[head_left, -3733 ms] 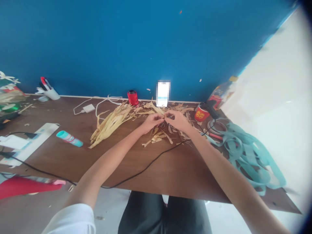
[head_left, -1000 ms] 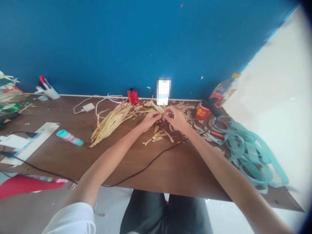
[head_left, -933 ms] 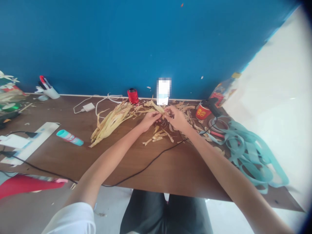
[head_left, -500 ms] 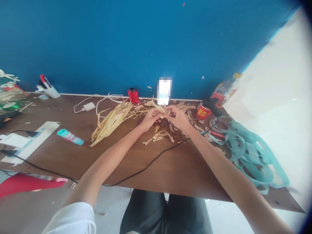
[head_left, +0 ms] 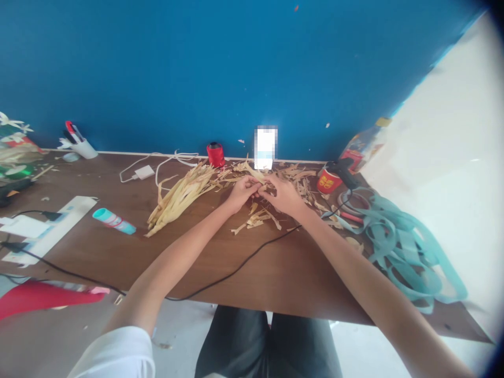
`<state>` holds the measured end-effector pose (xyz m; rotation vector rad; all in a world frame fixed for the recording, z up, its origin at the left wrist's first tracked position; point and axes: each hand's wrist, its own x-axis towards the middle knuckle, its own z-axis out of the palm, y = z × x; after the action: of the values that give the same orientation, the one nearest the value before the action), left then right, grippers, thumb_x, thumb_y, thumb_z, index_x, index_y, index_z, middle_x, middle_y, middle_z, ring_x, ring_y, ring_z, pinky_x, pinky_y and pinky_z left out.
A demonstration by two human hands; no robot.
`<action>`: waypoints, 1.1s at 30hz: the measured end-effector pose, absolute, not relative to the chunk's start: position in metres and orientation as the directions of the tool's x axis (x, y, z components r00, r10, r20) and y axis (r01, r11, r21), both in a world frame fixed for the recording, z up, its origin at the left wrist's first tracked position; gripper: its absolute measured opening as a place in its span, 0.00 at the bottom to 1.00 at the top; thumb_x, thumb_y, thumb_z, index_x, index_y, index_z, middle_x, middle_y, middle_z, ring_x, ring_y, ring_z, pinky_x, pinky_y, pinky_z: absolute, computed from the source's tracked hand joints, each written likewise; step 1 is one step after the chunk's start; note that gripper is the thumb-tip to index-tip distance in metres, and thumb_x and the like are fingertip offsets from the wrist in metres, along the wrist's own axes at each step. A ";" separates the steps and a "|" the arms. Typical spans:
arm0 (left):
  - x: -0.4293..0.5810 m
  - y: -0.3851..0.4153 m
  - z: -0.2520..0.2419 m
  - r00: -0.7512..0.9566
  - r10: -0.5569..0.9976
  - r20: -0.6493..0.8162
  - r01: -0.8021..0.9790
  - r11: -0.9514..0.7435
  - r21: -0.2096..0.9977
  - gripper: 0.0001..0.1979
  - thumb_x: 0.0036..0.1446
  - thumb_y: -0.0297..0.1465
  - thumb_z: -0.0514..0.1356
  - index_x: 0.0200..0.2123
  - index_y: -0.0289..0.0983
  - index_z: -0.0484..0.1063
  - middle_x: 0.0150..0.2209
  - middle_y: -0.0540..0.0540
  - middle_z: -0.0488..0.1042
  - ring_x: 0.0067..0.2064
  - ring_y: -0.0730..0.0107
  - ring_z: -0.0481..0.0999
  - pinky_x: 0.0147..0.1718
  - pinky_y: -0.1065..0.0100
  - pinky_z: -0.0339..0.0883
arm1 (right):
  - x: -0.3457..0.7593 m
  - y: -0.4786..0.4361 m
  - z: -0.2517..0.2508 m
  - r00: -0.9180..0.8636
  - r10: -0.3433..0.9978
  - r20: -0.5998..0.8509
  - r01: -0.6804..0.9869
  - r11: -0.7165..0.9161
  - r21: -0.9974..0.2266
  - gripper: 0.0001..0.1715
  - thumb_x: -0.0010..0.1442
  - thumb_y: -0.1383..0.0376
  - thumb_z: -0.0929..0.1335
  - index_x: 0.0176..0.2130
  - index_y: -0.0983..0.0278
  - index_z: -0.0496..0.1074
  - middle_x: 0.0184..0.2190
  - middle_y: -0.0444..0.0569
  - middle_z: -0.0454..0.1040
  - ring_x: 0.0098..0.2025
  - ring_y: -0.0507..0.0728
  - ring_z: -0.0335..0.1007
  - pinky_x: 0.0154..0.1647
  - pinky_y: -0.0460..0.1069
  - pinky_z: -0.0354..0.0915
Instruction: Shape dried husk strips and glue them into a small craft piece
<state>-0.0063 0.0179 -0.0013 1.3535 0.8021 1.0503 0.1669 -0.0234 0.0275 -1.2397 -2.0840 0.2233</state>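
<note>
The grip of the left hand (head_left: 241, 195) and that of the right hand (head_left: 285, 197) meet fingertip to fingertip, both pinching 1 small pale husk piece (head_left: 262, 187), mostly hidden between them. Husk scraps (head_left: 258, 218) lie on the tabletop (head_left: 236, 257) beneath and around. Left of them rests a husk bundle (head_left: 179, 202); behind stands a bright screen (head_left: 265, 149); to the right, a red cup (head_left: 328, 181), then tangled teal ribbon (head_left: 409, 233).

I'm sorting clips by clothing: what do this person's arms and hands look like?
The left hand and right hand are ungloved, with no watch or bracelet visible. A white short sleeve ends near the left elbow; no right sleeve shows.
</note>
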 end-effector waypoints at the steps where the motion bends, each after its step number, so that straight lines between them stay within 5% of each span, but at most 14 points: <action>1: -0.006 0.018 -0.002 0.351 0.928 0.128 -0.129 -0.087 0.988 0.17 0.48 0.39 0.66 0.35 0.35 0.66 0.23 0.52 0.70 0.24 0.77 0.69 0.24 0.74 0.60 | 0.166 -0.023 0.026 -0.311 0.826 0.470 0.722 0.527 -0.449 0.23 0.57 0.61 0.68 0.52 0.61 0.67 0.47 0.54 0.75 0.47 0.64 0.72 0.48 0.57 0.65; 8: -0.006 0.017 -0.002 0.338 0.929 0.148 -0.120 -0.113 0.986 0.16 0.47 0.39 0.66 0.32 0.34 0.66 0.23 0.53 0.69 0.25 0.78 0.70 0.24 0.75 0.60 | 0.165 -0.023 0.019 -0.361 0.816 0.451 0.759 0.538 -0.366 0.26 0.58 0.64 0.67 0.56 0.62 0.64 0.51 0.54 0.72 0.48 0.64 0.71 0.48 0.56 0.66; 17: -0.005 0.019 -0.004 0.331 0.931 0.153 -0.135 -0.114 0.984 0.16 0.47 0.39 0.66 0.31 0.34 0.66 0.24 0.52 0.69 0.24 0.78 0.69 0.24 0.74 0.59 | 0.162 -0.025 0.021 -0.339 0.821 0.459 0.779 0.519 -0.353 0.23 0.61 0.66 0.62 0.56 0.63 0.64 0.45 0.54 0.76 0.36 0.61 0.73 0.40 0.54 0.67; 33: -0.007 0.021 -0.006 0.353 0.919 0.173 -0.114 -0.141 0.983 0.16 0.48 0.39 0.66 0.32 0.34 0.67 0.24 0.52 0.69 0.25 0.77 0.70 0.24 0.74 0.58 | 0.165 -0.027 0.025 -0.299 0.852 0.429 0.805 0.467 -0.366 0.22 0.60 0.67 0.61 0.54 0.60 0.67 0.39 0.50 0.78 0.32 0.59 0.73 0.36 0.51 0.65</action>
<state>-0.0065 0.0209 -0.0057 1.4123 0.7903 1.0806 0.1654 -0.0274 0.0247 -1.3719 -2.1444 0.1072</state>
